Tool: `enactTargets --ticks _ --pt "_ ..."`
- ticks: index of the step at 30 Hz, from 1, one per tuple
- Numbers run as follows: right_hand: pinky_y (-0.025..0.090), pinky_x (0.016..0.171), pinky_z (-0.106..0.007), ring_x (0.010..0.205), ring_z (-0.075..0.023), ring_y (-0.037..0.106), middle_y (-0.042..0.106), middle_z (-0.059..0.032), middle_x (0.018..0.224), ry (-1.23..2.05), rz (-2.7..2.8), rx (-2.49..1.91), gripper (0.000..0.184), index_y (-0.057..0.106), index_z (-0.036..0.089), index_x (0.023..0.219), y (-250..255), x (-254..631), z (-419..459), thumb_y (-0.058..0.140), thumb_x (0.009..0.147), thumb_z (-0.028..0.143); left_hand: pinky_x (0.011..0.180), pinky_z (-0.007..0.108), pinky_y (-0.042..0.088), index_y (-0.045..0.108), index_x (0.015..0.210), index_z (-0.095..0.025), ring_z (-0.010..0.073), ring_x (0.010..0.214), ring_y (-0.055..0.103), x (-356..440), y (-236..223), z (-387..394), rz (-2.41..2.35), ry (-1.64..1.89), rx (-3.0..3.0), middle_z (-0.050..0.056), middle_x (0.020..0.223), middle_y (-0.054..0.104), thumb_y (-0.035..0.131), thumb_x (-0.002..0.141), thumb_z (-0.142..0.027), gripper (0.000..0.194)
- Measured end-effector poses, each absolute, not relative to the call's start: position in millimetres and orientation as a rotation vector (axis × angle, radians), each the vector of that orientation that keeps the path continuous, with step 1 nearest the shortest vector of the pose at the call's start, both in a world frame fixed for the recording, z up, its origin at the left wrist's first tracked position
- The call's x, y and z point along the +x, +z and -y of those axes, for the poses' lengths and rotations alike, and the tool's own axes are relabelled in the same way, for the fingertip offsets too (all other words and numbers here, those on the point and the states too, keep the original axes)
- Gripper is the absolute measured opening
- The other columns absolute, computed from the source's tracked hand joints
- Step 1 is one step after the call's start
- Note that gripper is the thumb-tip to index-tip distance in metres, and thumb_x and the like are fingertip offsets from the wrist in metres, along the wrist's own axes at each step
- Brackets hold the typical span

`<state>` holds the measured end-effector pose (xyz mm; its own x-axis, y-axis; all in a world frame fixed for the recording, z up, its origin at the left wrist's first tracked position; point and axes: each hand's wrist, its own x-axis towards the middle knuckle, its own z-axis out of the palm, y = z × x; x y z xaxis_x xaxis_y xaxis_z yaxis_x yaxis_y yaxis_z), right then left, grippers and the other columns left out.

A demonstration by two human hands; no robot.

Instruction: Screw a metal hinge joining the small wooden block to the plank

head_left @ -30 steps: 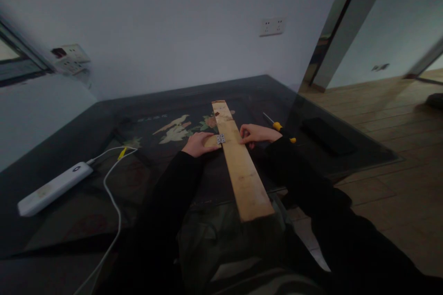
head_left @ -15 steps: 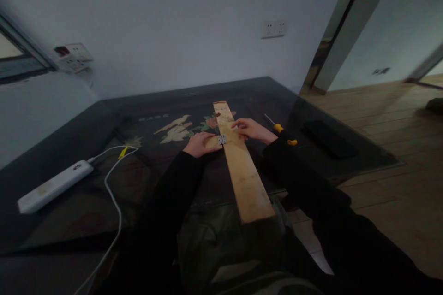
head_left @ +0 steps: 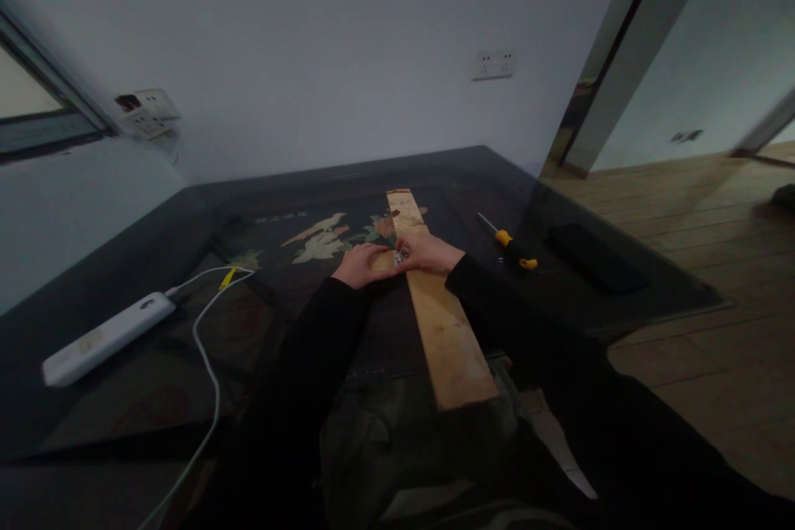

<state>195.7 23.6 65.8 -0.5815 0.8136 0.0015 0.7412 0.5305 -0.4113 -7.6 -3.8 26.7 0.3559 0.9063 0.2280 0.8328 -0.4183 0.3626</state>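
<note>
Pale wood on a dark table (head_left: pixel 472 170): one long plank (head_left: pixel 448 339), laid lengthwise and reaching past the near edge. Against its left side, about midway, a short wooden piece (head_left: pixel 382 262), with a small metal hinge (head_left: pixel 400 257) over the meeting of the two. Left hand (head_left: pixel 360 266) curled round the short piece, fingers on the far side, thumb on the near, parted only by the width of the wood. Right hand (head_left: pixel 433 252) laid across the plank, fingers bent down at the hinge, close by the left thumb; impossible to tell whether pinching the metal or merely pressing on it. Probably light, stiff and dry to the touch, hard to break; best held by both long edges near the middle. For the hinge, likely thin and easily nudged, best a fingertip flat on top. Under the right hand, the plank; between left thumb and fingers, the short piece. Well off to the right, a yellow-and-black screwdriver (head_left: pixel 512 249) and a dark flat slab (head_left: pixel 596 257); to the left, a white power strip (head_left: pixel 108 339).
</note>
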Motion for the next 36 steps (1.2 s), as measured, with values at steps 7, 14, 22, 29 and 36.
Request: enactTargets --ticks 7,14,22,29,36 --pt "0.041 0.072 -0.027 0.100 -0.0240 0.063 0.070 -0.0085 0.108 0.489 2.613 -1.309 0.048 0.066 0.021 0.110 63.8 202.4 -20.3 0.074 0.072 0.050 0.094 0.041 0.048 0.068 0.118 -0.022 0.0293 0.107 0.062 -9.3 26.9 2.0 -1.565 0.607 2.436 0.009 0.112 0.069 0.072 0.070 -0.058 0.060" --pt "0.043 0.076 -0.027 0.100 -0.0236 0.063 0.069 -0.0103 0.109 0.536 2.669 -1.223 0.044 0.066 0.019 0.110 66.9 206.7 -24.5 0.073 0.075 0.043 0.096 0.040 0.046 0.066 0.119 -0.021 0.0276 0.109 0.062 -9.2 29.4 3.3 -1.555 0.613 2.456 0.010 0.114 0.068 0.072 0.072 -0.055 0.059" --pt "0.044 0.073 -0.027 0.094 -0.0226 0.065 0.070 -0.0104 0.104 0.555 2.717 -1.249 0.041 0.061 0.016 0.114 76.4 205.4 -10.4 0.068 0.075 0.029 0.097 0.042 0.043 0.064 0.123 -0.023 0.0293 0.112 0.057 -8.5 31.6 4.9 -1.661 0.562 2.510 0.010 0.119 0.065 0.071 0.071 -0.060 0.064" --pt "0.044 0.072 -0.029 0.098 -0.0257 0.064 0.068 -0.0137 0.110 0.462 2.720 -1.279 0.041 0.059 0.016 0.115 74.7 202.1 -5.5 0.064 0.077 0.030 0.098 0.043 0.040 0.064 0.124 -0.024 0.0303 0.113 0.055 -7.7 33.9 5.3 -1.677 0.530 2.558 0.011 0.121 0.064 0.069 0.072 -0.063 0.065" --pt "0.043 0.073 -0.031 0.100 -0.0270 0.063 0.067 -0.0147 0.113 0.334 2.706 -1.254 0.040 0.058 0.017 0.113 68.6 203.2 -3.2 0.061 0.081 0.039 0.099 0.043 0.039 0.063 0.125 -0.023 0.0301 0.114 0.055 -7.2 35.3 6.4 -1.678 0.523 2.550 0.011 0.123 0.063 0.070 0.072 -0.059 0.064"
